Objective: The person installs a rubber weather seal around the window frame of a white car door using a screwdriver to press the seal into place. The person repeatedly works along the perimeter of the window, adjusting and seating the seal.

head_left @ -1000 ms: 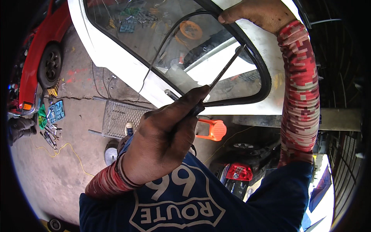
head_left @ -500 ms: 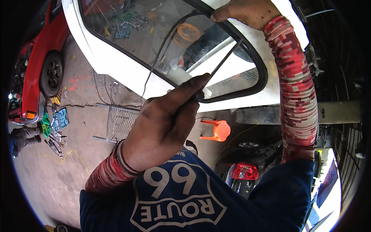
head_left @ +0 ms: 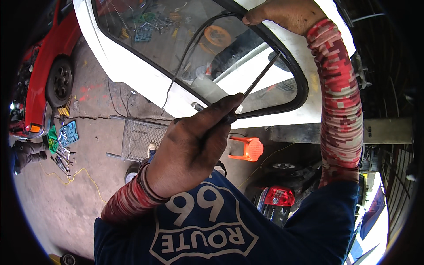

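Observation:
My left hand (head_left: 187, 148) is closed around the dark handle of a thin-shafted screwdriver-like tool (head_left: 260, 76). The shaft slants up and right, its tip at the inner edge of a black rubber window seal (head_left: 301, 84). That seal rims a glass pane (head_left: 154, 48) in a white vehicle body panel (head_left: 106, 57). Along the seal's upper part lies the thumb of my right hand (head_left: 287, 17), closed there; its other fingers are mostly hidden. A thin black strip (head_left: 183, 57) curves loose from near that thumb across the glass and down over the panel.
A red car (head_left: 46, 75) stands at the left, with a blue tool case (head_left: 68, 134) and loose tools nearby. Below the panel are a metal mesh grate (head_left: 137, 137) and an orange stool (head_left: 247, 149). A dark vehicle with a red tail light (head_left: 279, 195) sits lower right.
My left hand and the tool have shifted slightly right and down, and the tool's tip has dropped a little along the seal. My right hand stays nearly in place. A shoe now shows by the grate.

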The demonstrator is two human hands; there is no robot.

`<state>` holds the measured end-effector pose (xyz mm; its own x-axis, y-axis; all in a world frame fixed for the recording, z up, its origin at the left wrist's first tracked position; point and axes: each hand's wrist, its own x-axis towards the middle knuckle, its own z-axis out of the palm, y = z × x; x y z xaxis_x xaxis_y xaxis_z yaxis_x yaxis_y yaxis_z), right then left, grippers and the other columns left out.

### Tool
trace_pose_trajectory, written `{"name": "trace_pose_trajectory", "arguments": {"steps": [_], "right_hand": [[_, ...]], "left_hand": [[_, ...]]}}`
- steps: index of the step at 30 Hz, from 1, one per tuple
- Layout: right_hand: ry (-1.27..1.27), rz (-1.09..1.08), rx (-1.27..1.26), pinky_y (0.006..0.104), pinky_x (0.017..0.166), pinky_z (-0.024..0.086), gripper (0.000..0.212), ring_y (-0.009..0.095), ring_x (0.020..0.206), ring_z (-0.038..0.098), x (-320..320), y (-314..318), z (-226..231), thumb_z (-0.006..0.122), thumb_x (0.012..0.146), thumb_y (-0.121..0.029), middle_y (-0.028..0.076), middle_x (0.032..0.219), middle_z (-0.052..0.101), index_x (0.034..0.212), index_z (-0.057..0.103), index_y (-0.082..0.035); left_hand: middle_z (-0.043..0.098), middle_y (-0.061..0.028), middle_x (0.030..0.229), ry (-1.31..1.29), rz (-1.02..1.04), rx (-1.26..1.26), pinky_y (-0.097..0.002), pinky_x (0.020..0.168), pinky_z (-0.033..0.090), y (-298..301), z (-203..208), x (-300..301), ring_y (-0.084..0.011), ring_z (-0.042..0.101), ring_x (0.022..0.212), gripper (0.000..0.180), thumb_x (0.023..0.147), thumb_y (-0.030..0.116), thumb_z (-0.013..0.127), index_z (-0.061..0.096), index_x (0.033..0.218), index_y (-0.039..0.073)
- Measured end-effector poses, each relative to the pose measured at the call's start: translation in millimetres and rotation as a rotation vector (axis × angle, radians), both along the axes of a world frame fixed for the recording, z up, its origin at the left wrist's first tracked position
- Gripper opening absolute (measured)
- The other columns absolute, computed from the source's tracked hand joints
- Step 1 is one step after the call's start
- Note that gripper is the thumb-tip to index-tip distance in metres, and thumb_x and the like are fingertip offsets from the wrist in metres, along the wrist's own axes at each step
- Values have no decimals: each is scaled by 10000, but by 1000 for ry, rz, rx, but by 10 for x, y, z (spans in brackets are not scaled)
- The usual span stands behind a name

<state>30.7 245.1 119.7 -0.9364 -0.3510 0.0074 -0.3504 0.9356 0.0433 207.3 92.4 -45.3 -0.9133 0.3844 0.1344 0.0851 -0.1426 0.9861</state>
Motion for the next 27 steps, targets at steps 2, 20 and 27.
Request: {"name": "trace_pose_trajectory", "arguments": {"steps": [2,20,27], "right_hand": [[159,18,48,403,837,566,672,381,897,722,19,1,-31,875,561,-363,297,938,719,989,705,126],[-26,166,-151,374,937,514,669,324,961,684,-144,91,-65,885,599,-266,220,1014,732,1118,676,102],[-73,207,-156,341,980,488,628,271,980,673,-132,13,-49,882,651,-196,201,1025,736,1153,665,112]], "left_hand": [[659,-113,811,-267,-129,264,-268,567,502,-15,31,-6,-143,603,580,471,1033,74,518,491,1501,36],[661,-94,945,-592,-376,734,-259,597,530,-29,-373,-61,-142,651,703,558,1044,219,586,399,1524,3],[615,-35,921,-403,-304,587,-229,626,460,79,-504,35,-49,540,721,459,1077,80,489,436,1526,1]]}}
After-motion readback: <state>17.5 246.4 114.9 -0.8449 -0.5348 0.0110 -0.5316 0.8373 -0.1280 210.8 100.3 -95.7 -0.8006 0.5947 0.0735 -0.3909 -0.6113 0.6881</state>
